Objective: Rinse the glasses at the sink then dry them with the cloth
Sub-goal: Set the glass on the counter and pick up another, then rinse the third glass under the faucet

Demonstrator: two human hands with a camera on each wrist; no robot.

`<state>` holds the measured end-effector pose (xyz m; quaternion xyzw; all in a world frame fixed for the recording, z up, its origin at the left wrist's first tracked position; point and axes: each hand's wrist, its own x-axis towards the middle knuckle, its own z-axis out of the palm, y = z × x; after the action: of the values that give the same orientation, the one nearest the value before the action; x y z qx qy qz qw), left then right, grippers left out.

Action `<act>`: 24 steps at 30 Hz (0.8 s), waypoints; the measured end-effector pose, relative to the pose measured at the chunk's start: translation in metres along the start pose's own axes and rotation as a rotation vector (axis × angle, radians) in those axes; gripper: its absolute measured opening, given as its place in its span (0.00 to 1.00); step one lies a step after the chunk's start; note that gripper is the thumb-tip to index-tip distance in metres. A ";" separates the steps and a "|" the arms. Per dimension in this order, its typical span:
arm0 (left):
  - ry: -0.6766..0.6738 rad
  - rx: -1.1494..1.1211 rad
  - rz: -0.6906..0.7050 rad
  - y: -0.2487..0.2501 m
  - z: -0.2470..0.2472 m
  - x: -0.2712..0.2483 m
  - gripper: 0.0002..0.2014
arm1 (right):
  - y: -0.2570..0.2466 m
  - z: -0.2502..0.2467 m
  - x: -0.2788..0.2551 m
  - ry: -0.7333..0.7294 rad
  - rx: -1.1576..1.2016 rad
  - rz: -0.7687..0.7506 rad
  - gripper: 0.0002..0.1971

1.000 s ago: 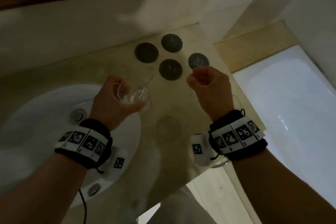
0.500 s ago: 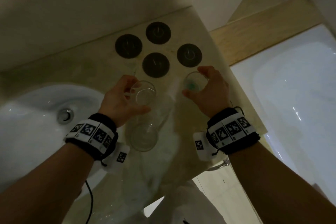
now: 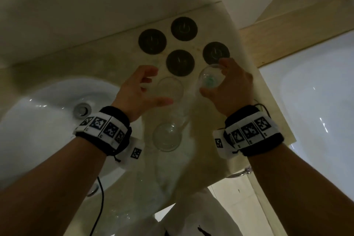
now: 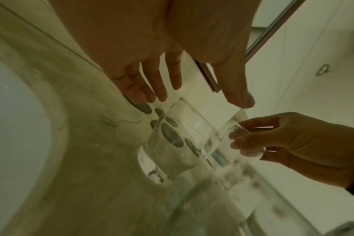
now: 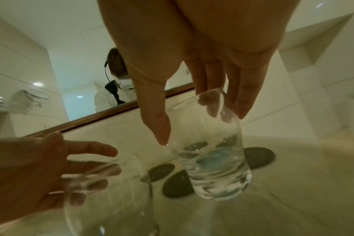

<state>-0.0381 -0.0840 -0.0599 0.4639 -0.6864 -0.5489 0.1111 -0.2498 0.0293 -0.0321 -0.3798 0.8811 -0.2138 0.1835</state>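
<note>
Right hand (image 3: 232,86) pinches a clear cylindrical glass (image 3: 210,79); left hand (image 3: 138,91) spread above another glass (image 3: 169,89).

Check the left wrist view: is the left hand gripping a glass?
No. The left hand is spread open above the glass, which stands on the counter untouched.

1. The head camera looks steeply down from above at the worktop (image 3: 191,168), taking in both forearms, the sink (image 3: 47,120) to the left and a white tub at right.
2. The left wrist camera sits close under the left hand (image 4: 162,55), looking along its fingers towards the far wall.
3. The right wrist camera, equally close, faces the mirror (image 5: 51,63).
4. All three share the dark round coasters (image 3: 180,62) and, I think, the same glasses, though blur muddles them.
</note>
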 end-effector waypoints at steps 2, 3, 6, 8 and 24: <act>0.044 -0.048 0.037 0.004 -0.010 -0.007 0.39 | -0.019 -0.006 -0.004 0.026 0.005 -0.053 0.42; 0.063 -0.061 0.062 0.006 -0.017 -0.012 0.38 | -0.031 -0.009 -0.006 0.045 0.008 -0.091 0.42; 0.103 -0.082 0.134 0.011 -0.040 -0.030 0.38 | -0.074 -0.015 -0.019 0.088 0.019 -0.217 0.42; 0.135 -0.092 0.180 0.012 -0.059 -0.043 0.38 | -0.108 -0.018 -0.031 0.107 0.024 -0.302 0.40; 0.413 -0.129 0.178 -0.131 -0.211 -0.163 0.41 | -0.312 0.131 -0.155 -0.410 0.029 -0.570 0.42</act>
<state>0.2576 -0.0930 -0.0353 0.4960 -0.6506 -0.4733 0.3265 0.0978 -0.0797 0.0433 -0.6428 0.6814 -0.1883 0.2950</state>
